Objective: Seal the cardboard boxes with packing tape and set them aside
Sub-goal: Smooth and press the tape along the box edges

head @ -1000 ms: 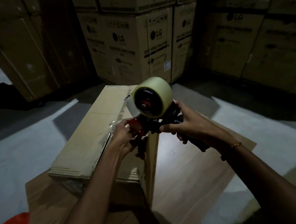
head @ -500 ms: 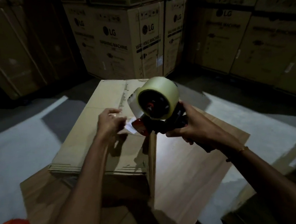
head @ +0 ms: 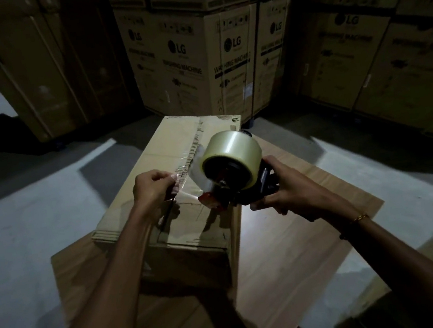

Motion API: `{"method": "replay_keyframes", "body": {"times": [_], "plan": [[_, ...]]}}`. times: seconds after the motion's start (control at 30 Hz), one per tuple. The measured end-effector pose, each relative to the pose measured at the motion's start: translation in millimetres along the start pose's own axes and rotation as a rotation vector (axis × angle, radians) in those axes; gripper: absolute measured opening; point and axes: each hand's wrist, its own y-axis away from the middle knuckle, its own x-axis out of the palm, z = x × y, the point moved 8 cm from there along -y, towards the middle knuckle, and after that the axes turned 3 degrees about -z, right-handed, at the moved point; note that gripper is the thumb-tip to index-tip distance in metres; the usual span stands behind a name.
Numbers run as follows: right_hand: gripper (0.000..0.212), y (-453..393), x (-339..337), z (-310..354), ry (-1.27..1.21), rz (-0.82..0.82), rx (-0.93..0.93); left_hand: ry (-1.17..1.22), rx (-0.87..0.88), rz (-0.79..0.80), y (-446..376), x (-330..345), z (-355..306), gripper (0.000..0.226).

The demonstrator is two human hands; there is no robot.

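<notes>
On the flat cardboard sheet [head: 288, 237] spread over the floor, nearest me, sits the box [head: 175, 196] I am sealing, its long side running away from me.

My left hand [head: 152, 190] hovers over the near half of the box top, fingers curled, thumb and fingertips pinching the free end of the clear tape [head: 186, 192]. A short length of film runs taut from that pinch to the mouth of the tape gun [head: 229, 187].

My right hand [head: 282, 193] is wrapped round the gun's dark handle, closed tight, holding it just above the box's right edge. The roll [head: 233, 161] looks nearly full.

Along the top, a strip already lies over the centre seam toward the far edge; the near end looks untaped, though the light is poor.

Handling, as I judge it:
- Tape: thin, sticky, prone to folding on itself. Keep it taut and pinch only the very tip.
- Gun: rigid, light enough for one hand. Hold it by the handle, clear of the cutter at the red mouth.
- Box: stiff at the corners, top flaps likely to give under pressure. Weight unknown. Lift from the bottom edges with both hands when setting it aside.

Beyond the box, bare grey floor [head: 24, 216], then stacked washing-machine cartons [head: 195, 56] against the back.
</notes>
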Motion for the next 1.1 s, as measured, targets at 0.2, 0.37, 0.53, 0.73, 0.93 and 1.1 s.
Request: {"method": "replay_keyframes", "body": {"times": [0.2, 0.37, 0.53, 0.73, 0.93, 1.1], "plan": [[0.075, 0, 29, 21, -0.069, 0.073, -0.03, -0.149, 0.137, -0.204, 22, -40, -9, 0.008], [0.073, -7, 69, 38, -0.124, 0.163, -0.04, -0.342, 0.273, -0.366, 44, -94, -9, 0.008], [0.075, -13, 111, 58, -0.133, 0.253, -0.09, -0.462, 0.386, -0.476, 64, -139, -7, 0.008], [0.074, -17, 142, 63, -0.074, 0.266, -0.091, -0.554, 0.41, -0.525, 72, -170, 18, 0.009], [0.069, -15, 153, 58, -0.084, 0.277, -0.073, -0.526, 0.373, -0.524, 71, -175, 30, 0.007], [0.059, -16, 151, 61, -0.086, 0.25, -0.072, -0.431, 0.273, -0.516, 69, -176, 41, 0.01]]}}
